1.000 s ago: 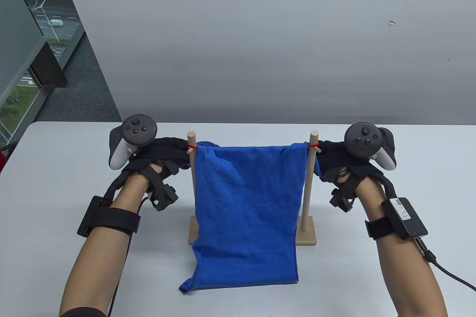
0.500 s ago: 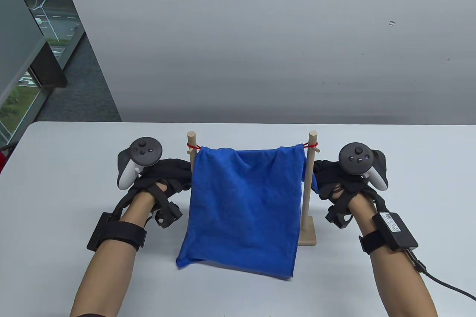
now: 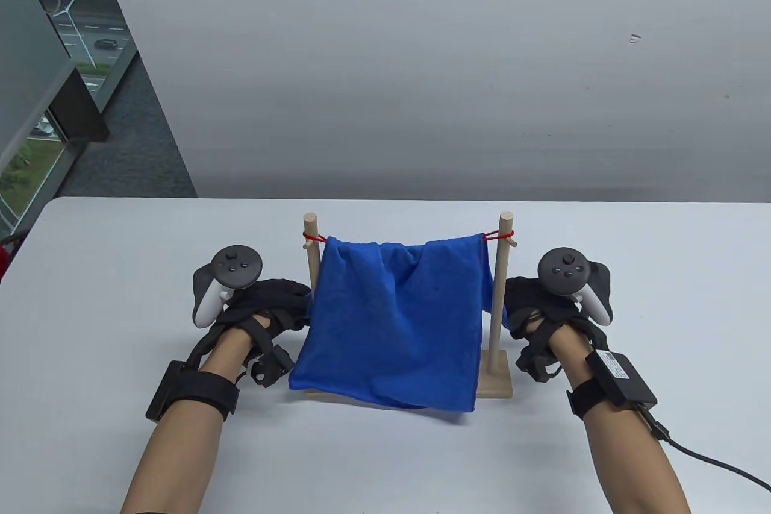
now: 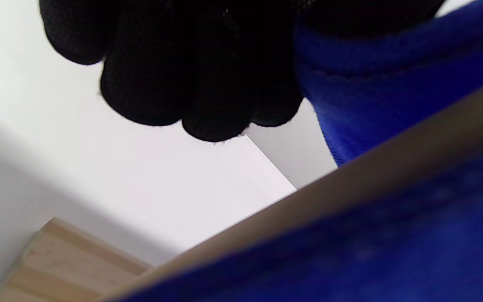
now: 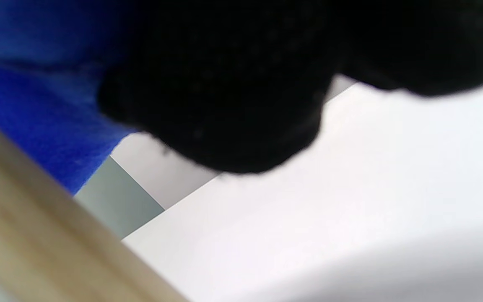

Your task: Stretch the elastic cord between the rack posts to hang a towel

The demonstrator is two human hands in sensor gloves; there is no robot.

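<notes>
In the centre of the frame the blue towel (image 3: 394,321) is hanging over the red elastic cord (image 3: 499,235), which is running between the two wooden posts (image 3: 496,297). The left hand (image 3: 271,303) is gripping the towel's left edge, fingers curled; the right hand (image 3: 533,306) is gripping its right edge beside the post.

Both bare forearms reach up from six o'clock – the left hand (image 3: 265,303) sits at about eight o'clock, the right hand (image 3: 536,306) at about four – each gloved in black, tracker up, fingers (image 4: 208,84) curled inward and closed on blue cloth toward the centre.
</notes>
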